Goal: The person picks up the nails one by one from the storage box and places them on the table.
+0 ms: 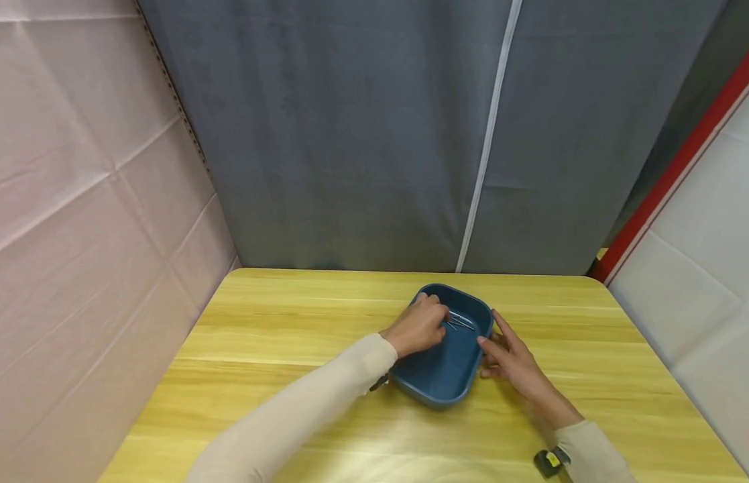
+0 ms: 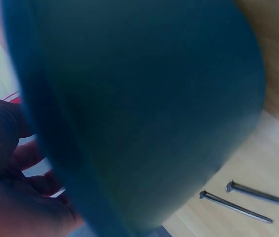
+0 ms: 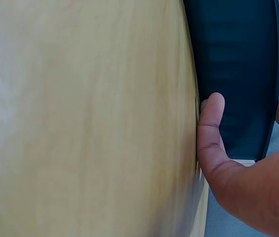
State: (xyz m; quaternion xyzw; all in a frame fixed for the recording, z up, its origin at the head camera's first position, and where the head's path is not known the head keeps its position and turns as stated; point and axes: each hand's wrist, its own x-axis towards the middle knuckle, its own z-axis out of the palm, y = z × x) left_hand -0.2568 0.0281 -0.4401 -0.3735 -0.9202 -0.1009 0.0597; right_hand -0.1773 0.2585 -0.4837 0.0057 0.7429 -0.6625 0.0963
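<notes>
A blue rectangular plastic tray (image 1: 438, 376) stands on the wooden table. Inside its far part lie several thin metal nails (image 1: 463, 323). My left hand (image 1: 418, 325) reaches over the tray's left rim with fingers bent down by the nails; its fingertips are hidden, so I cannot tell whether they hold one. In the left wrist view, two nails (image 2: 236, 206) lie on the table outside the tray wall (image 2: 154, 98). At the tray's right side, my right hand (image 1: 515, 362) steadies it, thumb at the rim and fingers along the outer wall (image 3: 238, 74).
The table (image 1: 290, 315) ends at the back against a grey curtain (image 1: 362, 134). Pale cloth walls hang on the left (image 1: 96, 168) and right (image 1: 706, 268), the right one beside a red edge strip (image 1: 682, 168).
</notes>
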